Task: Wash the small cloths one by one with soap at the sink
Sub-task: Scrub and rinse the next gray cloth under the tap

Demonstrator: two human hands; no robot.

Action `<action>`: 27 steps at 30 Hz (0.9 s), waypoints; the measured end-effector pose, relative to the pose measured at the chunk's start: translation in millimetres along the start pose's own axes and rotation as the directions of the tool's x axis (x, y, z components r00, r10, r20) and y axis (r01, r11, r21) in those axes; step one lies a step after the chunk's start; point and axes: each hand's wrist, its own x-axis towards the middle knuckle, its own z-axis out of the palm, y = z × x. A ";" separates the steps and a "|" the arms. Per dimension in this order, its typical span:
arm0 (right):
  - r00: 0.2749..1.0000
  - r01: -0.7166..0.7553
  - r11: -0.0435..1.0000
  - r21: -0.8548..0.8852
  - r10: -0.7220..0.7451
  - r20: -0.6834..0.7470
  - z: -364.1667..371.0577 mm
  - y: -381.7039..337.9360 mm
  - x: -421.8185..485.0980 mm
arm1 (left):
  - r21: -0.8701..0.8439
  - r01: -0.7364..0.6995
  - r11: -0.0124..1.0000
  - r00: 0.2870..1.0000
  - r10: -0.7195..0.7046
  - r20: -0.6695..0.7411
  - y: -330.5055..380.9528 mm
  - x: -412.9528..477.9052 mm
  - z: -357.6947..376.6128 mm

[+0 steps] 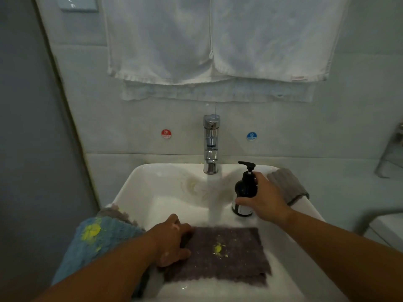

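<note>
A purple-grey cloth (226,256) with a yellow stain lies spread in the white sink (157,192), under water running from the chrome tap (210,144). My left hand (172,243) grips the cloth's left edge. My right hand (263,199) is wrapped round a black pump soap bottle (244,188) standing on the sink's right rim. A blue cloth (98,243) with yellow stains lies on the left rim, over another greyish cloth. A grey cloth (287,185) lies on the right rim behind my right hand.
White towels (216,40) hang on the wall above the tap. Red hot (166,134) and blue cold (251,136) stickers flank the tap. A metal fitting (392,149) juts from the right wall, and a white fixture edge (386,227) shows at lower right.
</note>
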 end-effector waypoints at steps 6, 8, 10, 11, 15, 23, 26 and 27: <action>0.995 0.096 0.994 -0.044 -0.096 0.011 -1.1 -1.1 -2.5 | -0.010 0.008 1.000 1.000 -0.008 -0.006 -1.1 2.2 0.3; 0.991 0.131 0.991 -0.034 -0.130 0.033 -7.2 -6.2 -7.8 | -0.022 0.011 1.000 1.000 -0.012 -0.006 -1.7 2.8 0.3; 0.983 0.176 0.984 -0.011 -0.175 0.054 -12.9 -11.0 -17.0 | -0.020 0.013 1.000 1.000 -0.013 -0.005 -2.2 3.1 -0.2; 0.979 0.194 0.981 0.011 -0.194 0.070 -14.5 -12.5 -22.3 | -0.017 0.012 1.000 1.000 -0.012 -0.003 -2.2 3.4 -0.9; 0.964 0.210 0.970 0.120 -0.226 0.142 -15.4 -13.3 -47.8 | 0.002 0.007 1.000 1.000 -0.007 0.001 -1.2 3.2 -1.8; 0.929 0.261 0.962 -0.084 -0.227 0.292 -7.0 -10.8 -66.9 | 0.026 0.008 1.000 1.000 -0.008 0.014 -1.4 2.7 -2.4; 0.898 0.322 0.937 -0.138 -0.255 0.359 -8.8 -10.9 -70.2 | 0.017 0.008 1.000 1.000 -0.008 0.016 -1.4 2.8 -2.0; 0.883 0.337 0.929 -0.151 -0.257 0.392 -9.7 -11.2 -70.7 | 0.014 0.007 1.000 1.000 -0.007 0.016 -1.3 2.8 -1.6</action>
